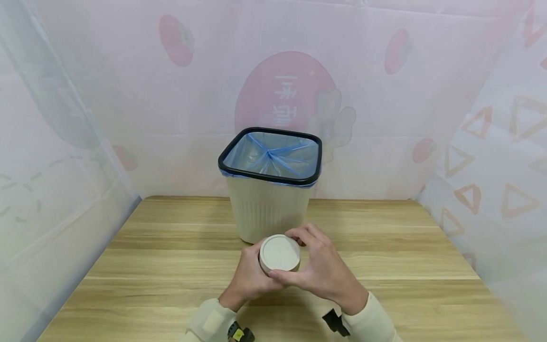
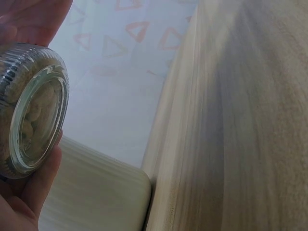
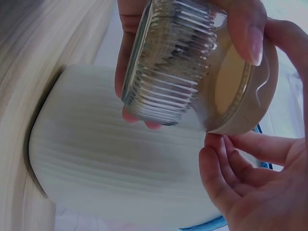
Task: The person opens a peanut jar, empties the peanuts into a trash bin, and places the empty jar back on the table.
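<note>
Just in front of the bin (image 1: 269, 209) on the wooden table (image 1: 149, 266), a ribbed glass jar (image 1: 279, 254) is held up, left hand (image 1: 249, 280) curled round its body, right hand (image 1: 322, 270) gripping its pale lid (image 3: 240, 96) with thumb and fingers.

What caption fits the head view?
Both hands, left and right, grip a white-lidded ribbed glass jar before a blue-lined cream bin.

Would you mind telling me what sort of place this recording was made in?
Probably a small staged recording booth, not a real kitchen: a wooden table hemmed in by printed pink sheeting, with only a lined waste bin and the glass jar both hands hold.
</note>
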The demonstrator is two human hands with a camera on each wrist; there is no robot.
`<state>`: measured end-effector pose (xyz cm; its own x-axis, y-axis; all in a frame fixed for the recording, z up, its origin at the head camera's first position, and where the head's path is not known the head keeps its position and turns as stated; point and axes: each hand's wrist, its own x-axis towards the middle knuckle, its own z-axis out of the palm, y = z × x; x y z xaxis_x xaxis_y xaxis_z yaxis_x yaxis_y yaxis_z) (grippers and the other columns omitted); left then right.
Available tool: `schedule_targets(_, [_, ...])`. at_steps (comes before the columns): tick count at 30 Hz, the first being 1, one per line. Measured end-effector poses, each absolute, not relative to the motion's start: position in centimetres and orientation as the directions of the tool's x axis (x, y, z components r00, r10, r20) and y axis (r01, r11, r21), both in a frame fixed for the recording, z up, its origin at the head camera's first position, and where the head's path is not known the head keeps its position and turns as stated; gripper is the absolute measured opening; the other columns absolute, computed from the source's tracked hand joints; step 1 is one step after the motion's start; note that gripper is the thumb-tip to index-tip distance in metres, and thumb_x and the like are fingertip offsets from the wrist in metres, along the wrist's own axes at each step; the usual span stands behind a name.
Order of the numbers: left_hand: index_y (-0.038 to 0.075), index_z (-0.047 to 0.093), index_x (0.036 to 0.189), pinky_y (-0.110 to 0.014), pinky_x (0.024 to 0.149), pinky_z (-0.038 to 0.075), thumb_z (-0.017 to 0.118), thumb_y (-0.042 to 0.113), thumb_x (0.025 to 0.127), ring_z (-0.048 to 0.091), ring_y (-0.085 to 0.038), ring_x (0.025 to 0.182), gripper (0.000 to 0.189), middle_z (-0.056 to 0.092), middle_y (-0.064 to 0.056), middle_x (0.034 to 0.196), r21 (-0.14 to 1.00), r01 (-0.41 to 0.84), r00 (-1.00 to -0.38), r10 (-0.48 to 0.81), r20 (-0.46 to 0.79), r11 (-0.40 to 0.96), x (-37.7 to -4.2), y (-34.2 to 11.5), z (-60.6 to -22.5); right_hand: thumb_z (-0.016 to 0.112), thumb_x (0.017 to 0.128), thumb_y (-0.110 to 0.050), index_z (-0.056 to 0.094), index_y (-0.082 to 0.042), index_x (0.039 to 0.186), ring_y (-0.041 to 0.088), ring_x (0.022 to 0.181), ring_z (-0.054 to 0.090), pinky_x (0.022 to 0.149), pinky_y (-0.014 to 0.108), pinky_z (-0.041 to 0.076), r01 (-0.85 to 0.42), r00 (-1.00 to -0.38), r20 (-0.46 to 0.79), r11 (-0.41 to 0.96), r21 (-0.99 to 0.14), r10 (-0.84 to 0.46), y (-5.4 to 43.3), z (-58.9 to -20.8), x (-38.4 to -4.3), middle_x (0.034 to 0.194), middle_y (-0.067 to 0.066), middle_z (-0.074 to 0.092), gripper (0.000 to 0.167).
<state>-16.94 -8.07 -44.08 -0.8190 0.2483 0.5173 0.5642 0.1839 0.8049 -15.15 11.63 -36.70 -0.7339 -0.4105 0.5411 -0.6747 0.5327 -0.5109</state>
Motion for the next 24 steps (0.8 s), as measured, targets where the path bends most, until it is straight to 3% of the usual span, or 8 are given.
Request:
schedule_targets(13, [0.008, 0.069, 0.129, -0.032, 0.090, 0.061, 0.094, 0.015, 0.066, 0.073, -0.014, 0.103, 0.068, 0.078, -0.007, 0.116, 0.829, 0.533, -0.838, 0.242, 0.489, 0.171, -16.77, -8.18, -43.91, 0.092, 0.078, -0.044, 0.067, -0.010, 0.134, 0.009, 0.117, 0.067, 0.095, 0.032, 0.060, -0.711, -0.703, 0.533, 0.483, -0.510, -0.471, 12.21, -36.57, -15.58, 0.127, -0.004, 0.070, 0.070])
schedule_targets(24, [0.010, 0.069, 0.128, -0.032, 0.085, 0.063, 0.094, 0.022, 0.070, 0.075, -0.012, 0.099, 0.065, 0.079, -0.007, 0.111, 0.817, 0.558, -0.820, 0.248, 0.516, 0.147, -17.04, -8.15, -44.14, 0.090, 0.077, -0.023, 0.064, -0.007, 0.139, 0.014, 0.123, 0.069, 0.101, 0.037, 0.059, -0.725, -0.687, 0.516, 0.428, -0.540, -0.512, 12.56, -36.38, -15.65, 0.134, 0.002, 0.072, 0.069])
